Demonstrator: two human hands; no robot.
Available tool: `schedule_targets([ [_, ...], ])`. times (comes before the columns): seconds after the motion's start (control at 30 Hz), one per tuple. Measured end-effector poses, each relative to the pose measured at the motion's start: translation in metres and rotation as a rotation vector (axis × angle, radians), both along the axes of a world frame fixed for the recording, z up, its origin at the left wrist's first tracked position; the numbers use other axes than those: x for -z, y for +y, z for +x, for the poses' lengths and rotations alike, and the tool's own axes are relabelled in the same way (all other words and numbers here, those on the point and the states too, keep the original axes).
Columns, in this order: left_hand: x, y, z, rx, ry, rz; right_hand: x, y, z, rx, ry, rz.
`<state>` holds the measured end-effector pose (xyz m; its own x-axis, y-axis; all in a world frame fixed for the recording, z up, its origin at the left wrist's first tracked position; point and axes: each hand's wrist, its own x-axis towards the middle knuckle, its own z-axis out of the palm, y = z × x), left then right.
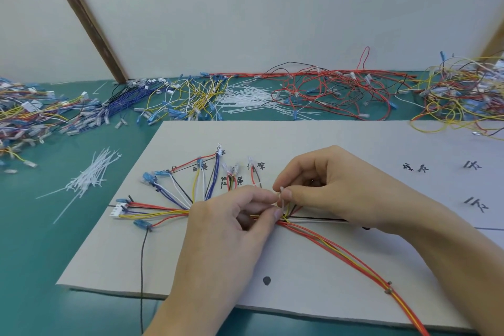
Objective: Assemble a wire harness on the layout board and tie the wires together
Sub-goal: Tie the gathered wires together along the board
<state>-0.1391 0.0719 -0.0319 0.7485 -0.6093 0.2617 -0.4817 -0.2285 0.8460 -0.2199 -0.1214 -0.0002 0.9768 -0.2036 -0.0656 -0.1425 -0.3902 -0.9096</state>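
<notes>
A white cable tie (281, 199) is pinched between both hands over the wire bundle (289, 219), at the trunk of the harness near the middle of the layout board (313, 139). The left hand (231, 229) is curled, thumb and forefinger closed narrow on the tie's lower part. The right hand (324, 180) is curled too, its thumb and forefinger pinching the tie's upper end just above the left fingertips. The 2 grips are almost touching.

The tie stands roughly upright, across the bundle. The bundle's long axis runs left to right along the black drawn line (321, 219). Wires fan out to the left toward the white connector (117, 207) and blue terminals (148, 177). A red and yellow strand (354, 256) sweeps down to the right. Judged step: tail being fed through the head or cinched; the pull is likely up and away from the board, with the right hand nearer the free end. Whether the loop is closed yet cannot be told.

Handwritten Chinese marks are on the board beside the branch ends; most are blurred or partly covered. "棕" seems readable near the top centre, "黄" by the short middle branch. No brand is seen.

A spare tie pile (90, 177) lies on the green table (32, 240), well left of the board. Loose wire heaps (327, 90) lie along the far edge.
</notes>
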Motion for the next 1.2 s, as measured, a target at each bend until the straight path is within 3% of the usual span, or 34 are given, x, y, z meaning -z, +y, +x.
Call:
schedule_targets([
  [1.2, 0.0033, -0.0007, 0.0029, -0.001, 0.02, -0.014, 0.0019, -0.0019, 0.0004, -0.079, -0.002, 0.004],
])
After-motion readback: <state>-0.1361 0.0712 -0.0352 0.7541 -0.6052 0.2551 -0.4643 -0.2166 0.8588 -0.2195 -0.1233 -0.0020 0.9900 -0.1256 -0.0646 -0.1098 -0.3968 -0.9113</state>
